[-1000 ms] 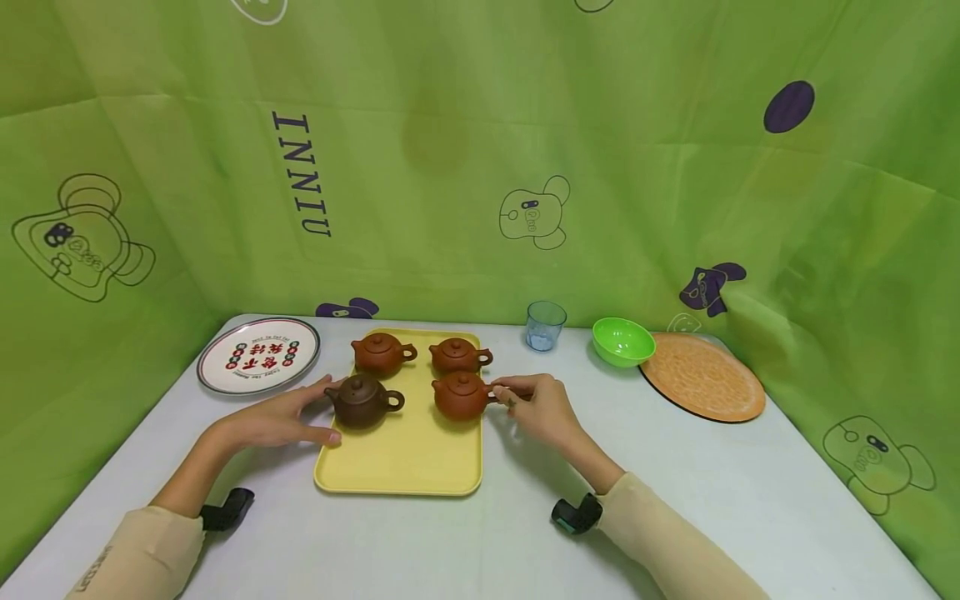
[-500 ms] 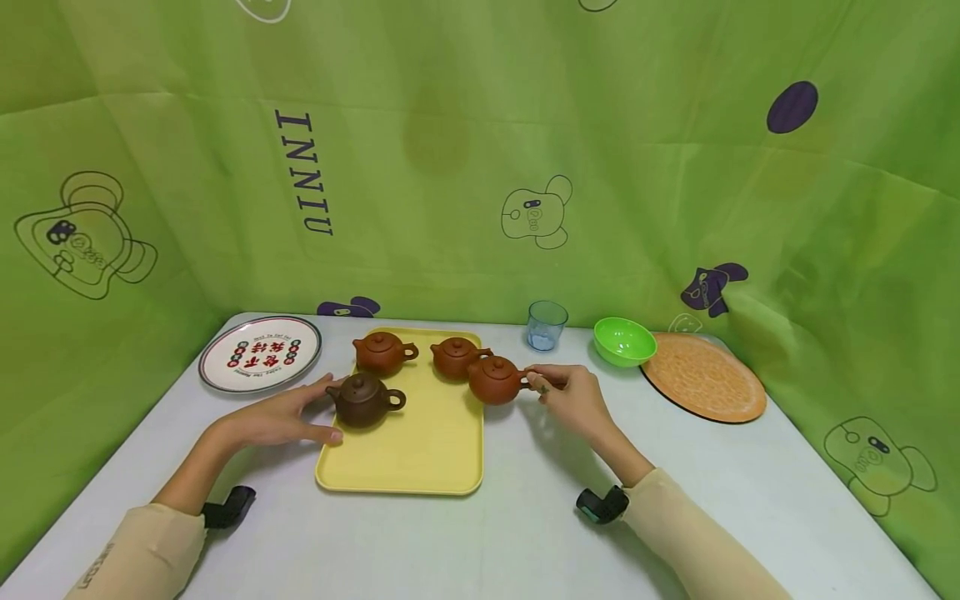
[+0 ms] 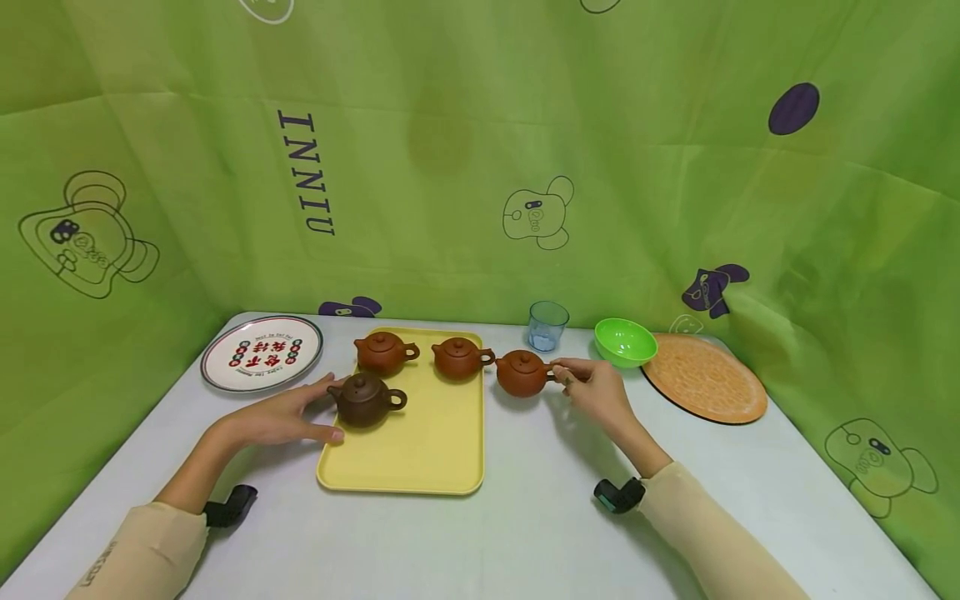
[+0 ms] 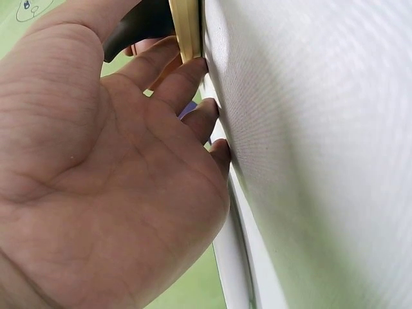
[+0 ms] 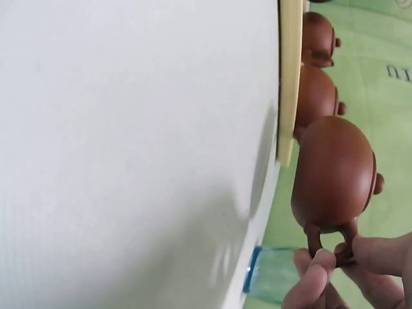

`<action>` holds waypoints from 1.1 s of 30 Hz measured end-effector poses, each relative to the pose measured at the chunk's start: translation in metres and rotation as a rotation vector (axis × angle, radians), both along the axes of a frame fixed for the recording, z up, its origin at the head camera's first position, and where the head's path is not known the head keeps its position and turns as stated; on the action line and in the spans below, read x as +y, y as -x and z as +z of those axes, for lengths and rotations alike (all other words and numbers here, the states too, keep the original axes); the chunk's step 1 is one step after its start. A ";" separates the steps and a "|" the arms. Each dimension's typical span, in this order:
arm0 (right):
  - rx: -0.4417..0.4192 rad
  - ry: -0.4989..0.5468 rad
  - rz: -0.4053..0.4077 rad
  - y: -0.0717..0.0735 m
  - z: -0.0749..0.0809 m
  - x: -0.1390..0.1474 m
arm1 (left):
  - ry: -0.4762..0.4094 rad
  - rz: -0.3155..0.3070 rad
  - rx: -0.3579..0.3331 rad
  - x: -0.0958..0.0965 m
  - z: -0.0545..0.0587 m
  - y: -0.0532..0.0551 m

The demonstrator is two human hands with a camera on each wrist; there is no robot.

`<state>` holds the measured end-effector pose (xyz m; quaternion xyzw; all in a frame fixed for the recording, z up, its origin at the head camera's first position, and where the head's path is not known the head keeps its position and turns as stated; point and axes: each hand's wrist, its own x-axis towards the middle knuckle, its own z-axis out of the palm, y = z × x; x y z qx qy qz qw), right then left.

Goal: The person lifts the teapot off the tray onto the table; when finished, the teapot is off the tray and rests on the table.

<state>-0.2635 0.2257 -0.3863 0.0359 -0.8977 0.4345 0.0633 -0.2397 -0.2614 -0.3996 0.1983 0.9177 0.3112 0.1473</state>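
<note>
My right hand (image 3: 596, 392) pinches the handle of a reddish-brown teapot (image 3: 522, 374), held just past the right edge of the yellow tray (image 3: 405, 467). The right wrist view shows this teapot (image 5: 335, 174) raised above the white table, thumb and fingers on its handle. My left hand (image 3: 281, 417) lies at the tray's left edge beside a dark brown teapot (image 3: 362, 402), thumb over the rim and fingers spread. In the left wrist view its fingertips touch the tray's side and the table. Two more reddish-brown teapots, one at back left (image 3: 381, 354) and one at back right (image 3: 456, 360), stand on the tray.
An oval plate (image 3: 262, 354) with red characters lies at the back left. Along the back right are a blue clear cup (image 3: 547, 327), a green bowl (image 3: 625, 342) and a round orange mat (image 3: 705, 379). Green cloth hangs around the white table.
My right hand has lifted the reddish-brown teapot off the tray's right side and carried it rightward and slightly back, beyond the rim. The left hand and the dark teapot stay in place.
</note>
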 end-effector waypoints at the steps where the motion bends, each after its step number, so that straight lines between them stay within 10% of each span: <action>1: -0.003 -0.001 -0.003 0.001 0.000 0.001 | -0.001 0.003 -0.002 0.000 0.000 0.000; 33: -0.027 0.021 -0.079 0.022 -0.018 0.006 | 0.003 0.018 -0.025 -0.001 -0.002 0.002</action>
